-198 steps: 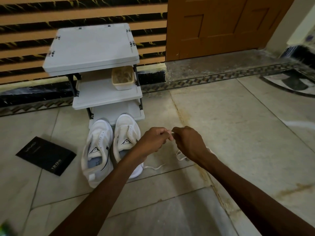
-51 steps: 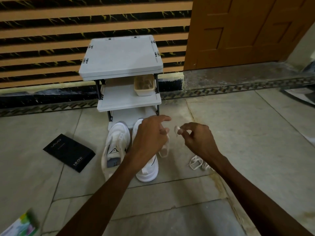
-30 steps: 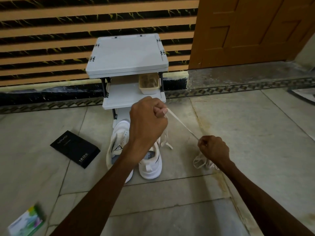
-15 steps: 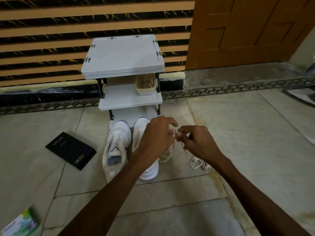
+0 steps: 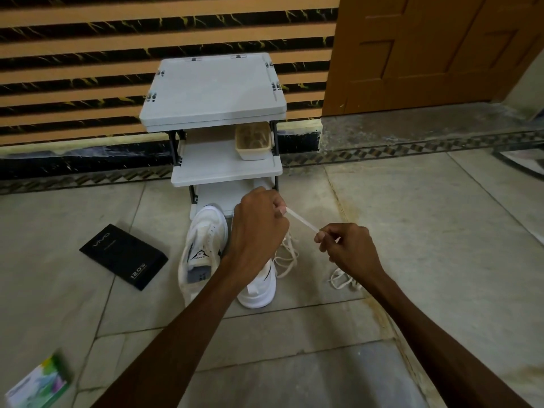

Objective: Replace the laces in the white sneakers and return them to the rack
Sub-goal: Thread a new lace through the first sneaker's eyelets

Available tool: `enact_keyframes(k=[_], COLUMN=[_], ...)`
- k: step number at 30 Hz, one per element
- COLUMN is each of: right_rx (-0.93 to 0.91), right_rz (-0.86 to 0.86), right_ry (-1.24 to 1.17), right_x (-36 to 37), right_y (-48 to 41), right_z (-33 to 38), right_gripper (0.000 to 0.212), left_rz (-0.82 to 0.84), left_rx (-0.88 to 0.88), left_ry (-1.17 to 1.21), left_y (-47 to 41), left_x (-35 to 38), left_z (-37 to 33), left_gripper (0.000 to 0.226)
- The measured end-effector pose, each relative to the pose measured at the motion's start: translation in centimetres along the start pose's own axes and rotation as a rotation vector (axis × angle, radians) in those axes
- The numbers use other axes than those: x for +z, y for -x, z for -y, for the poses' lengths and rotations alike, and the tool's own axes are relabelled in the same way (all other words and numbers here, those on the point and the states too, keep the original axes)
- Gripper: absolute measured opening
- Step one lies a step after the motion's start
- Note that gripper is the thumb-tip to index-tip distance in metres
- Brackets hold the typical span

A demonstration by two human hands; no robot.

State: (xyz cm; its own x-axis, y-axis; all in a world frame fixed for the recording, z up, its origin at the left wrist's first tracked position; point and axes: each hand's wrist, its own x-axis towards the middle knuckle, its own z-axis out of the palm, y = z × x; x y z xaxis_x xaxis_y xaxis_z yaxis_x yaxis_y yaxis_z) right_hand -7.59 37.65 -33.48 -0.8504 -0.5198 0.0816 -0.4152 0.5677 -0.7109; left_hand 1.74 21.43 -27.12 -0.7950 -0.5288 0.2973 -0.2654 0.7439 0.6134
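Observation:
Two white sneakers stand side by side on the floor in front of the grey rack (image 5: 215, 89). The left sneaker (image 5: 203, 248) is in full view; the right sneaker (image 5: 259, 290) is partly hidden behind my left hand (image 5: 259, 228). A white lace (image 5: 301, 220) stretches taut between my hands. My left hand grips one end above the right sneaker, and my right hand (image 5: 350, 248) pinches the lace further along. More of the lace hangs in loops (image 5: 287, 257) beside the right sneaker. Another lace (image 5: 341, 279) lies bunched on the floor under my right wrist.
A beige tub (image 5: 253, 141) sits on the rack's middle shelf. A black box (image 5: 123, 256) lies on the floor to the left of the sneakers. A green and white packet (image 5: 38, 384) is at the lower left. A wooden door (image 5: 435, 48) stands at the back right.
My hands were close together half a second ago; now they have drawn apart, the left hand up and the right hand out to the right, pulling the lace taut between them.

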Motion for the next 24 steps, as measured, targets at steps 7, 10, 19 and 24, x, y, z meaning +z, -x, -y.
enact_keyframes(k=[7, 10, 19, 24], right_rx=[-0.047, -0.035, -0.142, -0.138], right_rz=[-0.048, -0.06, -0.076, -0.051], right_ry=[-0.182, -0.325, -0.024, -0.086], right_x=[-0.3, -0.8, -0.7, -0.9], right_y=[0.0, 0.3, 0.1, -0.1], right_z=[0.7, 1.3, 4.4, 5.3], right_gripper=[0.006, 0.008, 0.003, 0.004], left_rz=[0.009, 0.019, 0.187, 0.164], left_rx=[-0.028, -0.027, 0.01, 0.001], left_ry=[-0.046, -0.002, 0.168, 0.192], left_y=[0.1, 0.3, 1.2, 1.0], left_x=[0.2, 0.3, 1.4, 0.6], left_z=[0.7, 1.2, 0.8, 0.7], left_gripper=[0.009, 0.016, 0.009, 0.007])
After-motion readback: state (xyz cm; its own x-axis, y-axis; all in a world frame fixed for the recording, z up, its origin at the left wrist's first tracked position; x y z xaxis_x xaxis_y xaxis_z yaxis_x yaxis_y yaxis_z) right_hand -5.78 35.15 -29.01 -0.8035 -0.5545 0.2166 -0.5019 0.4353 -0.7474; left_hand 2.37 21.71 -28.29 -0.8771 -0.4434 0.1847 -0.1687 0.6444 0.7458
